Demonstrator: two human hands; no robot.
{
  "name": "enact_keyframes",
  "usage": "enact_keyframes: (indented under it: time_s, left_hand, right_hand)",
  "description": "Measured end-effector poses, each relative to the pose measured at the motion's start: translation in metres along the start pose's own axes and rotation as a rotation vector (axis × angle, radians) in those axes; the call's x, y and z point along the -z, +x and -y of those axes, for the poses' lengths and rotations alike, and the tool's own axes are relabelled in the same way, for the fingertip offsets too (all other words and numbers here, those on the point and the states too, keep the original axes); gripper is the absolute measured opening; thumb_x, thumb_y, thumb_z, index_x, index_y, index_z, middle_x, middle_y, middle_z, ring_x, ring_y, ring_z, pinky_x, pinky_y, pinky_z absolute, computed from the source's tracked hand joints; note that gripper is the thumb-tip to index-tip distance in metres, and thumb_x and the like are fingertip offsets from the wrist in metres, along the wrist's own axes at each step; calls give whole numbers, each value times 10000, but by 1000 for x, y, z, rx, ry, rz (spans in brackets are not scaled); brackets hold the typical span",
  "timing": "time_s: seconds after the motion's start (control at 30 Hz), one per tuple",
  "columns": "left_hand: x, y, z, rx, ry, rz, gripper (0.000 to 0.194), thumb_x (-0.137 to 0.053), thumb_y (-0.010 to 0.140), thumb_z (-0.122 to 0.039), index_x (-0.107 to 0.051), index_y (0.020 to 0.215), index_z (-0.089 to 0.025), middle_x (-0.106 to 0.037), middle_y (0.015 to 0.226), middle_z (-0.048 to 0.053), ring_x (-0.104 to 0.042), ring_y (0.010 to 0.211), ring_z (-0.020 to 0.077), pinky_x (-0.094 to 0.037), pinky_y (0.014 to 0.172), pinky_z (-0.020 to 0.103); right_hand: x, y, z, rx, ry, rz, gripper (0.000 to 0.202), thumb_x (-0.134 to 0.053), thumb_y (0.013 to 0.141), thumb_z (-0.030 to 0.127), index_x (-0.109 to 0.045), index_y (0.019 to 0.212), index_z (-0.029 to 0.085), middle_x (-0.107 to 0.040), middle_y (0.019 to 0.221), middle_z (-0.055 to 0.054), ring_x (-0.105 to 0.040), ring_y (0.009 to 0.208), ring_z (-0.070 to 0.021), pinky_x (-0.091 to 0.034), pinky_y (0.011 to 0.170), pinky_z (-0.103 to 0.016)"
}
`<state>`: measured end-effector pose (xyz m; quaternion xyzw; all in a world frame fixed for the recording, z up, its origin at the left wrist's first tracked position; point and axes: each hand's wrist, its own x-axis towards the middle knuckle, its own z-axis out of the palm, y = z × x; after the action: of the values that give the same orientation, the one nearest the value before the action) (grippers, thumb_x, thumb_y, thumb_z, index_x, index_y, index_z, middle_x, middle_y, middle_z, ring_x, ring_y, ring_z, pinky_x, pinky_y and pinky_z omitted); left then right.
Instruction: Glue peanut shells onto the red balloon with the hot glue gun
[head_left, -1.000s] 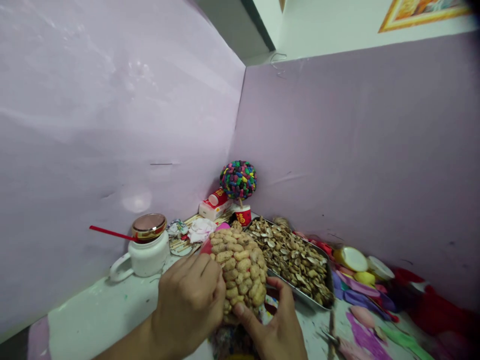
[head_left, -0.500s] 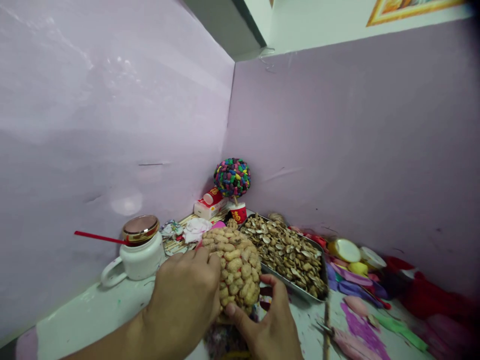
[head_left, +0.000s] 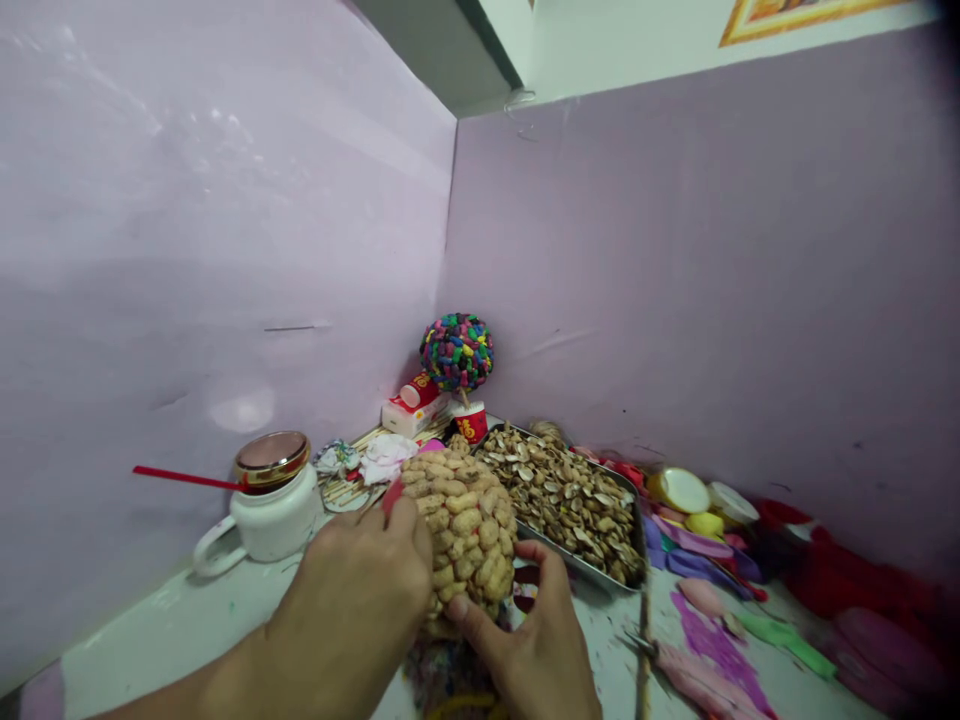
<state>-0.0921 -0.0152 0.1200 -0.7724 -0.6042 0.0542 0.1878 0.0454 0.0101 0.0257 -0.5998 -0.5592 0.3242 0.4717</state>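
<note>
A ball covered in unshelled peanuts (head_left: 469,520) is between my hands, with bits of red showing in its gaps. My right hand (head_left: 536,640) grips its lower right side, thumb at the front and fingers curled around the edge. Against the ball's left side is my left hand (head_left: 356,590), its back toward me and its fingers curled closed. A small red patch (head_left: 391,497) shows at these fingers; whether they pinch something is hidden. Just behind the ball, a metal tray (head_left: 592,575) holds many peanut shells (head_left: 562,490).
At left stands a white mug (head_left: 277,515) with a gold-rimmed lid and a red stick. A multicoloured ball (head_left: 457,352) on a stick rises from a red cup (head_left: 471,424) in the corner. Balloons (head_left: 690,545), paint pots (head_left: 682,490) and a pink-handled tool (head_left: 697,680) lie at right.
The view has shifted slightly, so everything sits a little further left. My left fingers have moved slightly on the ball, and more red shows beside them. My right hand keeps its grip.
</note>
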Motion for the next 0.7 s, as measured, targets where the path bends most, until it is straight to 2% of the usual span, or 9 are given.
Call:
enact_keyframes:
  time_s: [0.1,0.2,0.3,0.33,0.4,0.5,0.53,0.6,0.7]
  left_hand:
    - [-6,-4,8,77,-122,-94,369,-436,683,-61,-625,982,-165,-654,819,83,-633,641,243,-491,523,348]
    - [-17,1,23,135,-349,-363,258,-409,802,-174,-621,947,-205,-648,781,42,-632,684,218,-494,570,336]
    - [-33,15,41,122,-634,-591,264,-440,839,-314,-588,1026,-199,-649,955,59,-609,873,197,-491,739,326]
    - [-39,21,46,72,-706,-586,304,-452,838,-338,-567,1079,-193,-625,1056,75,-578,971,202,-470,822,340]
    - [-50,31,50,-46,-817,-485,387,-468,829,-375,-526,1167,-198,-536,1234,92,-477,1143,229,-396,948,391]
    - [-63,39,46,-129,-971,-342,435,-445,835,-393,-484,1228,-208,-458,1326,87,-394,1226,239,-333,1009,425]
    - [-66,39,42,-131,-1004,-332,443,-434,839,-395,-472,1238,-206,-451,1331,88,-390,1230,236,-325,1016,426]
    - [-69,37,34,-112,-1019,-349,456,-424,843,-398,-453,1253,-200,-445,1332,93,-386,1228,233,-315,1023,427]
    - [-70,31,22,-56,-948,-400,473,-429,841,-397,-436,1262,-183,-443,1324,111,-377,1226,243,-315,1019,431]
  right_hand:
    - [6,3,0,-49,70,61,578,-698,525,383,-407,995,213,-601,907,-63,-597,801,-269,-468,688,-361]
    - [14,9,-2,-69,188,149,578,-719,523,348,-415,995,212,-616,905,-57,-617,779,-248,-487,651,-331]
    - [23,15,-6,-85,312,258,592,-739,514,334,-427,999,204,-617,949,-66,-626,801,-238,-501,672,-337]
    - [26,18,-8,-77,340,289,600,-746,510,332,-436,1007,198,-616,972,-73,-624,829,-240,-501,695,-344]
    - [32,22,-12,-25,345,330,599,-739,531,333,-465,1042,184,-613,1040,-95,-596,936,-257,-482,765,-371]
    - [43,28,-15,46,259,380,575,-687,619,325,-487,1138,180,-585,1161,-113,-525,1084,-269,-430,867,-419]
    - [47,28,-14,60,228,349,532,-657,660,329,-496,1148,188,-581,1172,-110,-528,1084,-265,-428,872,-426]
    - [53,27,-10,142,152,181,360,-592,737,334,-561,1072,205,-608,1109,-95,-563,1019,-248,-447,844,-419]
    - [58,20,2,460,-47,-75,132,-550,796,266,-632,893,228,-632,931,-58,-587,894,-211,-472,770,-364]
